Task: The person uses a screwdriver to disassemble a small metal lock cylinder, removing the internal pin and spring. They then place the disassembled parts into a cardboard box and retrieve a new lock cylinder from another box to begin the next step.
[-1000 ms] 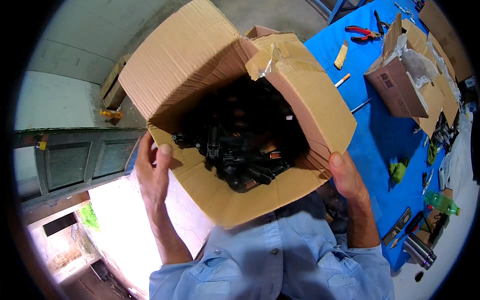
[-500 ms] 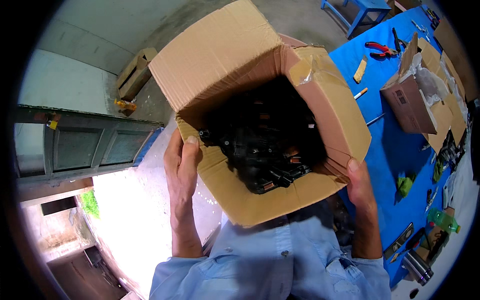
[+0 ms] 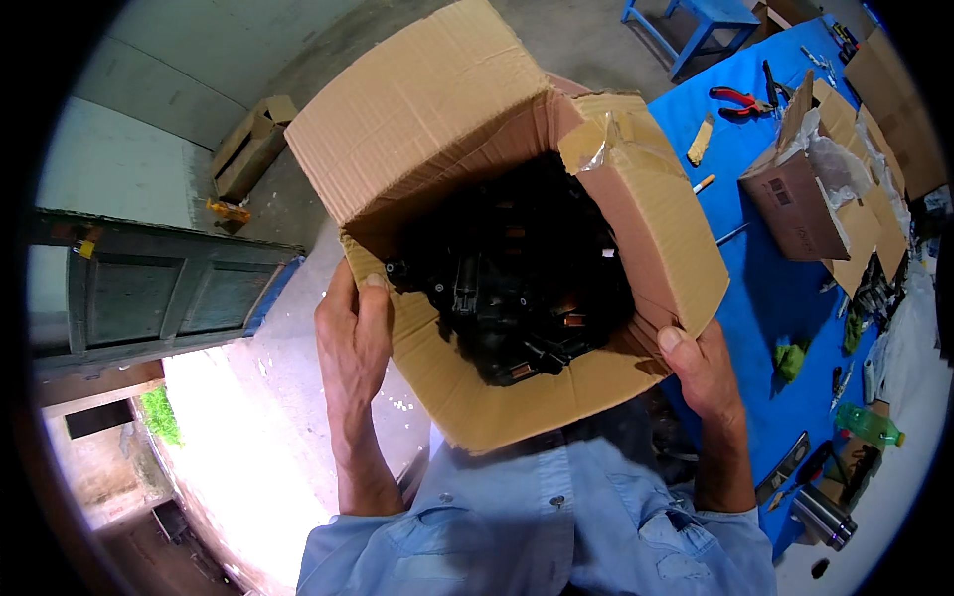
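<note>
An open cardboard box [image 3: 427, 109] is held up in front of my chest, its mouth facing me and its flaps spread. Inside lies a heap of black plastic parts [image 3: 497, 288], some showing copper-coloured pieces; the depth of the box is too dark to make out more. My left hand [image 3: 353, 328] grips the box at its left side, thumb over the edge. At the lower right corner my right hand [image 3: 704, 372] holds it the same way, thumb on top. The fingers under the cardboard are partly hidden.
To the right, a blue-covered table [image 3: 740, 308] bears red-handled pliers [image 3: 740, 101], a smaller open carton [image 3: 805, 214], a green bottle [image 3: 868, 425] and a steel flask [image 3: 823, 517]. A blue stool [image 3: 701, 30] stands beyond. At left is a panelled door [image 3: 149, 288].
The box has shifted slightly left in the view, still between both hands. My right thumb sits a little further in over the edge. The surroundings have slid left too.
</note>
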### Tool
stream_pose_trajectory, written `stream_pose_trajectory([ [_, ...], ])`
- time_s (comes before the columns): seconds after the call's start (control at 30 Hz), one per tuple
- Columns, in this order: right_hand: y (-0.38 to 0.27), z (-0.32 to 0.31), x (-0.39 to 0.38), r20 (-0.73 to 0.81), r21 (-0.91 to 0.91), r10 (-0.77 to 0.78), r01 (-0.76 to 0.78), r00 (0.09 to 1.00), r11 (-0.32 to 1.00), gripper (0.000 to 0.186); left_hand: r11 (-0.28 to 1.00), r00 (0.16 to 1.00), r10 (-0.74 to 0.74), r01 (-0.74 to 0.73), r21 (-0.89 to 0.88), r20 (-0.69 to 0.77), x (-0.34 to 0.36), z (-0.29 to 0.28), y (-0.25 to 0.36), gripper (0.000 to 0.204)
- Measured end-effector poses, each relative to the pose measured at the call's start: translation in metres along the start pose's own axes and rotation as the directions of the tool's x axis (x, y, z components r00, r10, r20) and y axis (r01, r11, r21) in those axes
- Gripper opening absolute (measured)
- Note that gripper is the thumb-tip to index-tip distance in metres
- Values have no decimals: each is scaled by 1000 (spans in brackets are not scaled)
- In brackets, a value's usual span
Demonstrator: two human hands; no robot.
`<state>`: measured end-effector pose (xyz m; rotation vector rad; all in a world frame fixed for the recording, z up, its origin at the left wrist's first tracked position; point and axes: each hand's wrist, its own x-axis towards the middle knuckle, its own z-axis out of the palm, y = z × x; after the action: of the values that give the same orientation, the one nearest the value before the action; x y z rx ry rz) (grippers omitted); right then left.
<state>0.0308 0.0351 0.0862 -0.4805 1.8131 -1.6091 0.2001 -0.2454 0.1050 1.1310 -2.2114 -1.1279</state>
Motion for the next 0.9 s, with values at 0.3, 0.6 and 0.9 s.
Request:
stream_pose_trajectory([
  [0.3,-8,10,-1,34,-5,65,-65,997,998,31,998,999,-41,39,42,31,3,-14,-8,29],
  [0.6,-15,6,-3,115,-236,199,-168,973,957,35,996,985,86,-88,2,151,21,-30,-75,15],
  [0.9,12,7,-22,57,-357,-498,483,865,799,29,958,960,272,-263,-117,70,9,-34,-27,29],
])
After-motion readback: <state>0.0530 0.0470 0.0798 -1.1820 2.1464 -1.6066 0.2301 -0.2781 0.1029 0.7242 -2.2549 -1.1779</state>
